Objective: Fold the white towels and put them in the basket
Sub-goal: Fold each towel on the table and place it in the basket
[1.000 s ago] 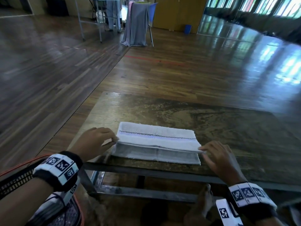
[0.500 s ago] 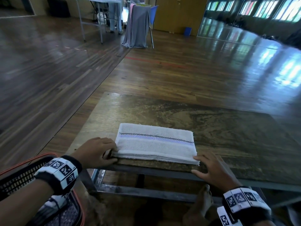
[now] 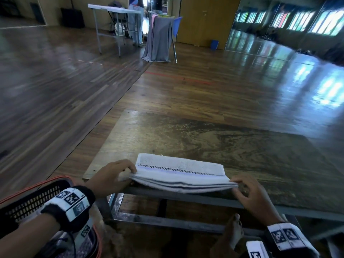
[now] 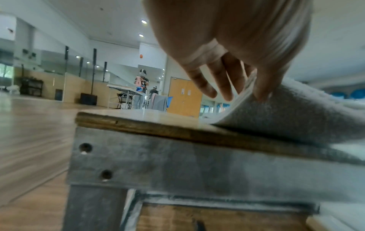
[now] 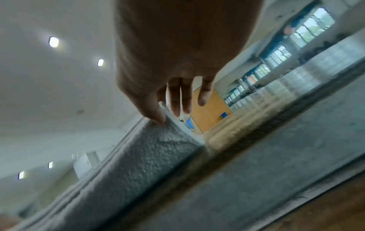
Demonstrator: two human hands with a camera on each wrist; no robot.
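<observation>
A folded white towel with a dark checked stripe lies at the near edge of the low wooden table. Its near side is raised off the board. My left hand pinches the towel's left end, thumb under and fingers on top; the left wrist view shows this pinch on the towel by my left hand. My right hand pinches the right end; in the right wrist view the thumb of my right hand presses the towel corner. A black mesh basket with an orange rim sits at lower left.
The table's metal frame runs under its near edge. A bare foot rests below the table. Far across the wooden floor stand a white folding table and a chair draped in grey cloth. A person stands there.
The towel has been folded over once more into a thicker stack. Both hands now pinch its ends and lift its near side off the table edge.
</observation>
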